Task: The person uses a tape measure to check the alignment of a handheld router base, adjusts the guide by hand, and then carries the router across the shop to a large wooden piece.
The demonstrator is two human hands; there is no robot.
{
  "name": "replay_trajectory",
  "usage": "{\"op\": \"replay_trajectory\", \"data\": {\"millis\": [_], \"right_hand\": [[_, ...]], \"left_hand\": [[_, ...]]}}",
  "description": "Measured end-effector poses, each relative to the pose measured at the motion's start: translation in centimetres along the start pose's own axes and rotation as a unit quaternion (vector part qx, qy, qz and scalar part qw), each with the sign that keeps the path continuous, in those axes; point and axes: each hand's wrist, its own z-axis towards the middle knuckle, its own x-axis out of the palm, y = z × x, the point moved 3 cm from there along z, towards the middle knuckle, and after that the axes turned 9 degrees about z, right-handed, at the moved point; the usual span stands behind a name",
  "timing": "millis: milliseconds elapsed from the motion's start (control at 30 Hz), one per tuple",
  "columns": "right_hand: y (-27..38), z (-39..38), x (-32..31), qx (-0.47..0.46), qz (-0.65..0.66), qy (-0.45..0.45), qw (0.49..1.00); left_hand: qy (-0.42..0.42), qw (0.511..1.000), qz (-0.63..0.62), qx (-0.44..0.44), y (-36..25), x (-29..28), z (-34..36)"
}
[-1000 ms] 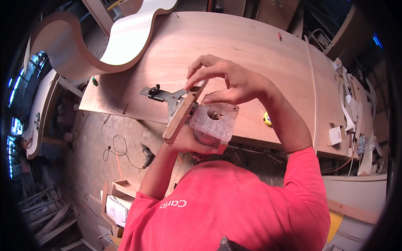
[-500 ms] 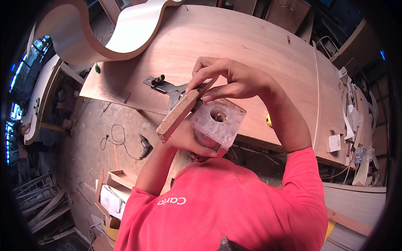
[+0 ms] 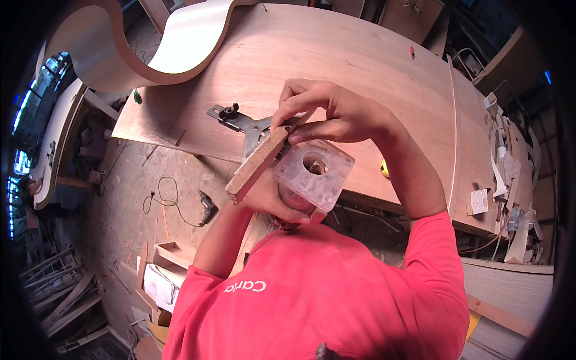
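Note:
My left hand [image 3: 269, 199] is closed around the body of a trim router, held base up in front of my chest. Its clear, scuffed plastic base [image 3: 331, 181] has a round hole in the middle. Beside that base sits a black metal edge guide [image 3: 245, 125] with a dark wing knob. A narrow wooden strip [image 3: 259, 163] lies along the guide, slanting across the router. My right hand [image 3: 329, 113] pinches the strip's far end between thumb and fingers, next to the guide. Most of the router body is hidden by my left hand.
A large plywood sheet [image 3: 354, 57] spans the bench beyond my hands. On its far left rests a wavy curved panel [image 3: 189, 45]. Offcuts [image 3: 507, 162] are piled at the right, near a yellow tape measure [image 3: 385, 169]. A corded drill [image 3: 208, 208] lies on the floor.

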Motion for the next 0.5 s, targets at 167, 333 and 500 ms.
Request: {"op": "replay_trajectory", "data": {"millis": [167, 333, 500], "right_hand": [[-0.33, -0.24, 0.01, -0.007, 0.004, -0.007, 1.0], [0.09, -0.33, 0.08, -0.02, -0.036, -0.004, 0.999], [-0.32, -0.54, 0.21, -0.009, 0.001, -0.015, 1.0]], "left_hand": [[0.012, 1.0, 0.0, 0.026, -0.05, -0.08, 0.05], [0.022, 0.999, -0.003, 0.04, -0.17, -0.05, 0.12], [0.041, 0.998, -0.007, 0.049, -0.44, 0.16, 0.34]]}}
